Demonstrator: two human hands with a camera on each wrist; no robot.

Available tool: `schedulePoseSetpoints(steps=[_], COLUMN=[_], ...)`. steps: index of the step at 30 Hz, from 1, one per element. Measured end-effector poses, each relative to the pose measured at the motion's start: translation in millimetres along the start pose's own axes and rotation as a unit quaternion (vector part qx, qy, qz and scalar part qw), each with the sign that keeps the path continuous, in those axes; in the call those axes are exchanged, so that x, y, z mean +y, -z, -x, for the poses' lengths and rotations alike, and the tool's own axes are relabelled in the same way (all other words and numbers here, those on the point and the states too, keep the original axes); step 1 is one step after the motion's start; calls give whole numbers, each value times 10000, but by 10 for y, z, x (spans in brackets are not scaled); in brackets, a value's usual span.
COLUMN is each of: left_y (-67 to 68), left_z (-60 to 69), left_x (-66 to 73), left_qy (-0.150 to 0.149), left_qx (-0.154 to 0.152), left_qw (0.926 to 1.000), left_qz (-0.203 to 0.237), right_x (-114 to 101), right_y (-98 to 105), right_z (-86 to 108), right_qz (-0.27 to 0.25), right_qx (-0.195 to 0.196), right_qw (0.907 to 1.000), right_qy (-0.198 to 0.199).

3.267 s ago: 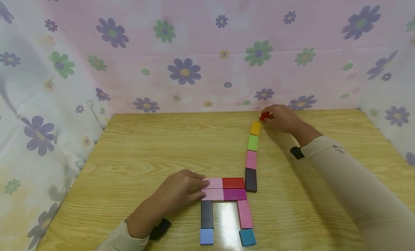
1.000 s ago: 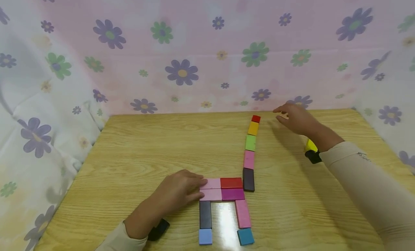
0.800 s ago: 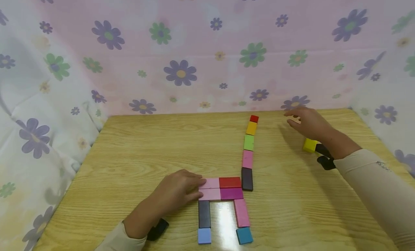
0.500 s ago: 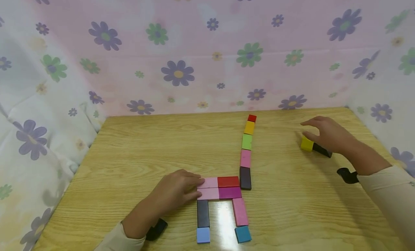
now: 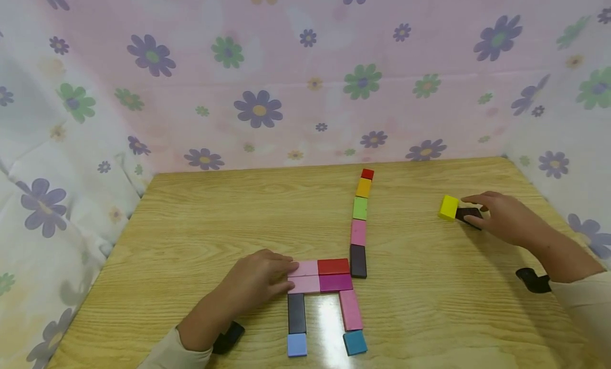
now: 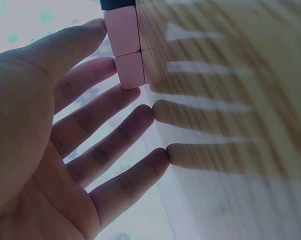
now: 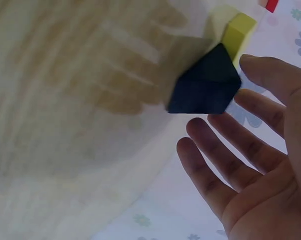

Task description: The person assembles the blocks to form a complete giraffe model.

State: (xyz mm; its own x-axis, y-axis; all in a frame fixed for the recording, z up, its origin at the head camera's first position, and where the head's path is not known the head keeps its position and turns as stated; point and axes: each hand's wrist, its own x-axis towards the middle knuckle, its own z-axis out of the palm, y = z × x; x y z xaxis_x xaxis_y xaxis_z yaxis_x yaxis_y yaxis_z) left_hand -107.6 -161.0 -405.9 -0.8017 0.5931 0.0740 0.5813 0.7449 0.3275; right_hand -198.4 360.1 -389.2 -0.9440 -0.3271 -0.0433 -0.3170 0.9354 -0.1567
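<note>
My left hand [image 5: 260, 279] rests its straight fingertips at the left end of two pale pink blocks [image 5: 305, 284]. In the left wrist view those pink blocks [image 6: 125, 35] show their ends, with the thumb and forefinger against them. Beside them lie a red block [image 5: 333, 266] and a magenta block [image 5: 336, 282]. On the right, my right hand [image 5: 511, 220] hovers at a black block [image 5: 468, 216], fingers spread and thumb apart. The right wrist view shows the dark block [image 7: 205, 82] near the fingertips, not gripped. A yellow block [image 5: 448, 208] adjoins it.
Above the red block, a column rises from a dark block [image 5: 358, 261] through pink [image 5: 358, 232], green [image 5: 360, 208] and orange blocks [image 5: 364, 187] to a small red block [image 5: 367, 174]. Dark, pink and blue blocks [image 5: 297, 345] form two legs. Flowered cloth [image 5: 258, 109] stands behind the wooden table [image 5: 229, 210].
My right hand has let go of the small red block atop the column and moved right and toward me to the black block. My left hand stays at the pale pink blocks.
</note>
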Motion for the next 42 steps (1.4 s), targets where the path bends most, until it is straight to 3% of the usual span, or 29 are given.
schedulePoseSetpoints(steps=[17,29,36,42], left_y=[15,29,36,45], left_z=[5,-2,-8,-9], left_x=[19,26,31,34], left_qy=[184,123,140,104], left_qx=[-117,-79,-93,-130], left_qw=[9997,9998,9998,9998], left_qz=[76,105,112,76], right_x=[53,102,-63,-292], right_y=[-83,46,133,156], right_z=[25,15,-56,-210], right_qz=[-205,-305,-502,-792], right_qx=[42,119,427,238], right_qw=[9998,9994,9978,9965], right_qy=[15,-89,-46,92])
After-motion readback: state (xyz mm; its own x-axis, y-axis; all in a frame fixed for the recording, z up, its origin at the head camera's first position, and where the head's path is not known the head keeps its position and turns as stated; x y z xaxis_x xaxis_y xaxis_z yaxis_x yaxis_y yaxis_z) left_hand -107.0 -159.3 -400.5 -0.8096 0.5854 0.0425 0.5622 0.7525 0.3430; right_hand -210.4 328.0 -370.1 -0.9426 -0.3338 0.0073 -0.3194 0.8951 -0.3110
